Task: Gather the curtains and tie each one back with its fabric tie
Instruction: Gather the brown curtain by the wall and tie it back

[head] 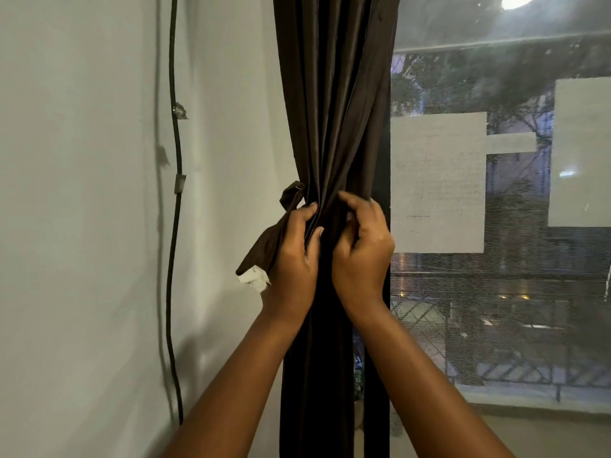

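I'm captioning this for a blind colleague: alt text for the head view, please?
Two hands, left hand and right hand, grip a gathered dark brown curtain beside a window; the left also holds the fabric tie.

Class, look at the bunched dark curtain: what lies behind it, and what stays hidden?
Behind the curtain a dark window frame shows at its right edge, with leafy green in a low gap. Both hands, left hand and right hand, grip it. The rest behind is covered.
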